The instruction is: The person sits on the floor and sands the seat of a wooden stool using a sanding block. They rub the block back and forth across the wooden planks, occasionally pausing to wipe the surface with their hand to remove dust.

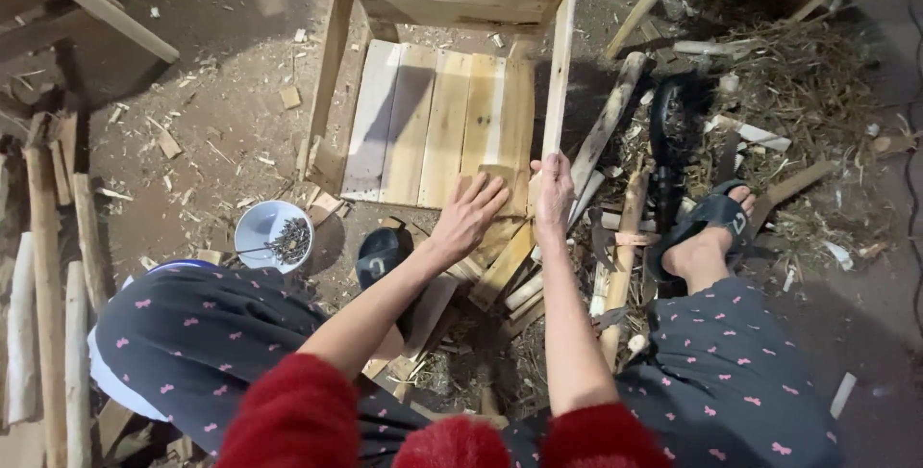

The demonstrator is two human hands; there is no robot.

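Pale wooden crate point(437, 122): bracing slats flat with open left hand point(468, 216), gripping side rail point(558, 74) with right hand point(553, 197), steadying.

Two hands, left hand point(469, 213) and right hand point(553, 194), rest on one wooden crate point(442, 122). The crate's bottom shows five slats. One white bowl point(272, 234) of nails sits nearby. Two dark sandals are visible.

Light is uneven: the pale crate point(437, 122) in the middle far ground is brightest, its slats almost glaring, while the near corners and the far left fall into dim shadow. Edges bend with wide-angle distortion. Focus is fair; the red sleeves point(288, 415) nearest blur.
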